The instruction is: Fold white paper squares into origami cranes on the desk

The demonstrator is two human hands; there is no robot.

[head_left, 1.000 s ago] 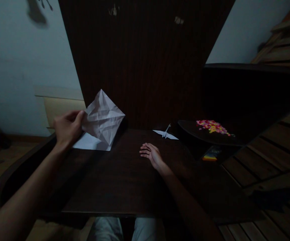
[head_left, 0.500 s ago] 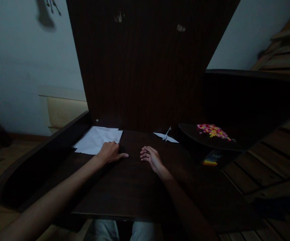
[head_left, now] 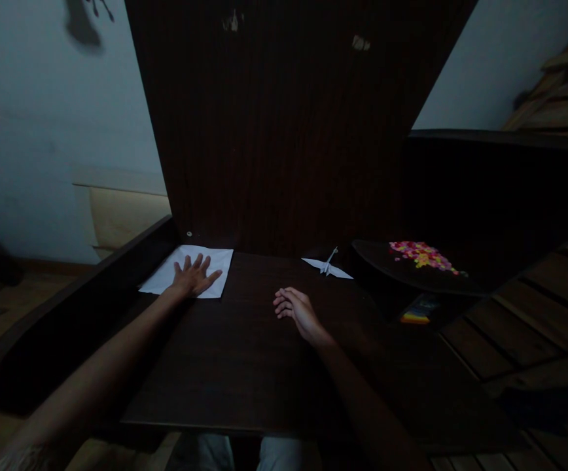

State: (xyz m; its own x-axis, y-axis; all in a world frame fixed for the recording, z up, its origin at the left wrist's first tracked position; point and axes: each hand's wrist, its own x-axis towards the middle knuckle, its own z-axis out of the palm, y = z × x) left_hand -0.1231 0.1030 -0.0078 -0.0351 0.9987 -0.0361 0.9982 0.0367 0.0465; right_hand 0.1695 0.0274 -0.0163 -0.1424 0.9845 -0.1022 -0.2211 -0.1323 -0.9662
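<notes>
My left hand (head_left: 193, 277) lies with its fingers spread on white paper (head_left: 220, 260) at the left of the dark desk. Whether this is one sheet or a stack I cannot tell. Over the middle of the desk is my right hand (head_left: 294, 307), fingers apart and loosely curled, with nothing in it. A white folded paper crane (head_left: 327, 267) with outstretched wings stands behind and to the right of that hand, apart from it.
On a raised dark corner shelf (head_left: 372, 252) at the right lies a heap of small pink, red and yellow pieces (head_left: 424, 255). A colourful item (head_left: 416, 317) sits below it. A raised wooden side (head_left: 82, 314) bounds the desk on the left, a tall dark panel (head_left: 279, 131) the back.
My left hand has moved left onto the paper and spread its fingers. The papers, offset before, now look lined up. My right hand has hardly moved.
</notes>
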